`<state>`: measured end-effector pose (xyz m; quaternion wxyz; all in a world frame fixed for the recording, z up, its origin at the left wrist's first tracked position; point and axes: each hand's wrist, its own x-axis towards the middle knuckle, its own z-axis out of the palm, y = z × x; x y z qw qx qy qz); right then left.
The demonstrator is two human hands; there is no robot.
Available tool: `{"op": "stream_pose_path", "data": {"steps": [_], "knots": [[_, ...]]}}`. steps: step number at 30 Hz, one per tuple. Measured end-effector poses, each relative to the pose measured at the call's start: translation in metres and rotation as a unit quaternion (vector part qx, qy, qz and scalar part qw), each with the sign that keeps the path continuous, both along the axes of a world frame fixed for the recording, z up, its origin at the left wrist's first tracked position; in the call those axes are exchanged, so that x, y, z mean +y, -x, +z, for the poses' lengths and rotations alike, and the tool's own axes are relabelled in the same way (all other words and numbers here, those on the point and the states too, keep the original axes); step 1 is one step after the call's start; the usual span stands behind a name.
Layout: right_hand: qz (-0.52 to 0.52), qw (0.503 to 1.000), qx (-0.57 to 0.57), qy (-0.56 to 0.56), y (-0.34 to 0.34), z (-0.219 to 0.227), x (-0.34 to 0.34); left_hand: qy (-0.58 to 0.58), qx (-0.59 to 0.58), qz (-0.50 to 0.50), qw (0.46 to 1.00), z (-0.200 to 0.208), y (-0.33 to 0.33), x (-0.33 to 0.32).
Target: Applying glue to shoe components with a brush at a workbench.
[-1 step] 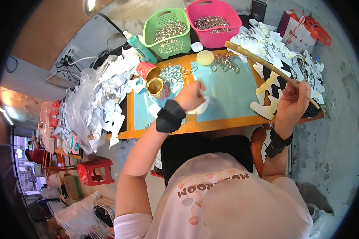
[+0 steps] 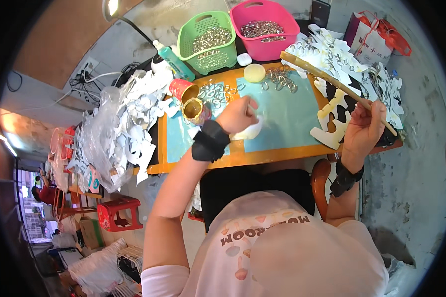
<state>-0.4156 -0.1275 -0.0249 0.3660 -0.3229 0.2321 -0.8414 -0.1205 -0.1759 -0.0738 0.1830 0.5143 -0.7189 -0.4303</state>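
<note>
My right hand (image 2: 365,129), at the right edge of the table, is closed around a long wooden stick (image 2: 327,76). The stick slants from the far middle down to the right, over some pale cut-out sheets (image 2: 332,119). Over the near middle of the table my left hand (image 2: 237,116) has its fingers curled in. A rounded white piece (image 2: 250,130) shows from under that hand; whether the fingers grip it is hidden. To the left of this hand stand an open tin with a yellowish rim (image 2: 204,118) and a red tin (image 2: 181,88).
Metal rings (image 2: 215,94) lie on blue sheeting (image 2: 282,119), near a pale yellow round lump (image 2: 254,73). Behind are a green basket (image 2: 184,37) and a pink basket (image 2: 272,49), both holding metal pieces. White scraps (image 2: 139,111) pile up left; ring-covered white sheets (image 2: 322,49) lie right.
My left hand has shifted very slightly, and the white piece under it shows at a slightly different angle. My right hand and the stick look almost the same.
</note>
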Motion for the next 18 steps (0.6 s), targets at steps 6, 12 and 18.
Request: {"op": "stream_pose_path", "data": {"steps": [6,12,18], "knots": [[-0.036,0.999,-0.011,0.006,0.011,0.004,-0.001,0.055,0.044,0.017,0.997,0.012,0.05,-0.063],[-0.055,0.998,-0.014,0.003,0.019,0.003,-0.003,0.067,0.182,0.061,0.979,-0.018,0.064,-0.089],[-0.043,0.999,0.014,-0.031,0.001,-0.006,-0.01,0.162,0.268,0.044,0.949,0.037,0.026,-0.059]]}}
